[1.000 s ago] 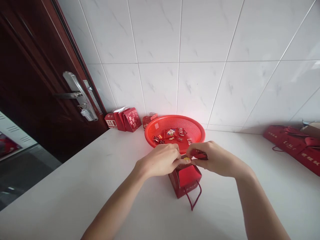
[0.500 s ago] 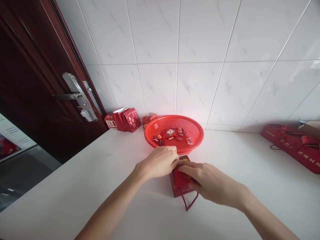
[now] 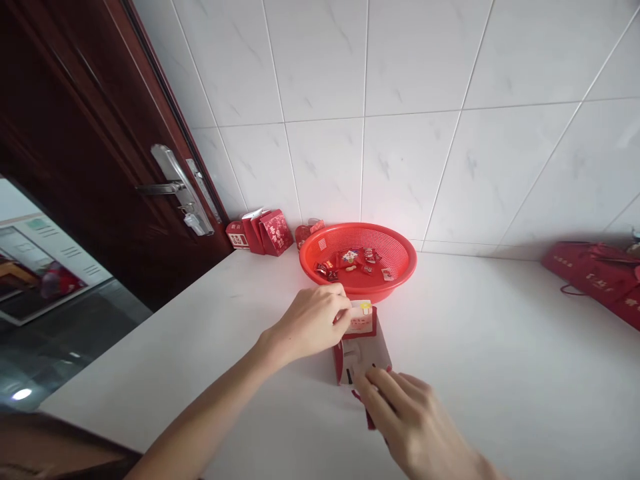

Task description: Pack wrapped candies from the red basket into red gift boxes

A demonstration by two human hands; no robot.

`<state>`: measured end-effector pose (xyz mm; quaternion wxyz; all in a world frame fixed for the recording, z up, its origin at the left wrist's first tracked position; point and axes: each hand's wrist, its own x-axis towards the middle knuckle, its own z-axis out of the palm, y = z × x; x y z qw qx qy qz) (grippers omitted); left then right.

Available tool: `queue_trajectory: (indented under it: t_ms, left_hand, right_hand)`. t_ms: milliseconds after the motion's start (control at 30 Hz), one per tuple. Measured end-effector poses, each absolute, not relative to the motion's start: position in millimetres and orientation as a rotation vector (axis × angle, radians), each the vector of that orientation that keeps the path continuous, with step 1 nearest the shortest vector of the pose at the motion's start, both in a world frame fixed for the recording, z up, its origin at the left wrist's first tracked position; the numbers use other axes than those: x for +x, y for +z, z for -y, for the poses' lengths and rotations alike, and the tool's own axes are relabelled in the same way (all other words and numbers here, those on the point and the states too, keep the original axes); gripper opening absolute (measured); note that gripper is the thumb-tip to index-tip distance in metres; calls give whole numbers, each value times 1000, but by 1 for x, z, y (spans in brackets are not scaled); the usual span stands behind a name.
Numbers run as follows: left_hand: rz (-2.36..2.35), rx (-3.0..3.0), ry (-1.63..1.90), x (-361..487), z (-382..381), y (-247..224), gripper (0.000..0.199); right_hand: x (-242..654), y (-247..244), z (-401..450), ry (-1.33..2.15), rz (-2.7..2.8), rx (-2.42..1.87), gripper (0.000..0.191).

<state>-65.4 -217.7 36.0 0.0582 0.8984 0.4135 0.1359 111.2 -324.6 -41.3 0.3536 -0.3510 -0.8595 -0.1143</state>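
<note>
A small red gift box (image 3: pixel 339 363) with a pale inside lies opened on the white table, before the basket. My left hand (image 3: pixel 320 313) is closed in a pinch at its far left edge, beside a pale printed panel (image 3: pixel 361 321) with red lettering and a yellow mark. Whether that panel is a flap or a packet, I cannot tell. At the near side, my right hand (image 3: pixel 407 413) has its fingers bent over the box's near flap, partly hiding it. A dark red cord handle (image 3: pixel 357 396) shows beside the right fingers.
A red plastic basket (image 3: pixel 407 267) with several wrapped sweets (image 3: pixel 369 255) stands beyond the box. Small red boxes (image 3: pixel 276 232) line the wall at back left. Larger red boxes (image 3: pixel 595 273) lie at far right. A dark door (image 3: pixel 100 133) borders the table's left.
The box top has opened, baring its pale inside and the printed panel. My right hand has moved toward me with the near flap; my left stays at the far end. The view has shifted slightly.
</note>
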Motion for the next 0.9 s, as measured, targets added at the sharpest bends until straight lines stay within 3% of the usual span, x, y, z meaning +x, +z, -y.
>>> queue_trajectory:
  t_ms: [267,533,733,900]
  left_hand:
    - [-1253,2674,629,-76,231,34,31]
    - [-1352,2576,676,-79,224,31,36]
    - [-1394,2549,442,-74,218,33,42]
    - [-1391,2677,258,-71,226,39,34]
  right_hand:
    - [102,-69,329,-386,2167,-854,34]
    - [92,-53,326,-390,2271,-890,31]
    - [86,-47,325,-410,2303,-860,30]
    - [87,-45,325,-375,2321,-905,31]
